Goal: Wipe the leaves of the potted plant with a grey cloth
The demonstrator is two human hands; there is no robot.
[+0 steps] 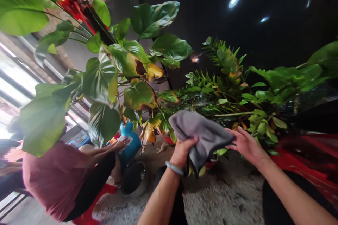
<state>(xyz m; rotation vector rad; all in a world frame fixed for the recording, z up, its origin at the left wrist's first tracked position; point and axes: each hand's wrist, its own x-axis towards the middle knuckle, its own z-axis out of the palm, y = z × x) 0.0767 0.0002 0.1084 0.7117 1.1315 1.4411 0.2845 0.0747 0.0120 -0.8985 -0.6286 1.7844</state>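
My left hand [183, 152] is closed on a grey cloth [198, 132], which drapes over it and hangs down below the fist. A pale bracelet sits on that wrist. My right hand [246, 145] has its fingers stretched out, touching the cloth's right edge and the leaves under it. Both hands are in front of a bushy green plant [224, 88] with narrow leaves, some of them yellowed. A large-leaved plant [111, 74] with browning patches stands to the left.
Another person in a pink top [52, 175] crouches at the left, with a hand near a blue pot [130, 140]. A dark round bowl [134, 179] sits on the rough grey floor. Something red [311, 161] lies at the right.
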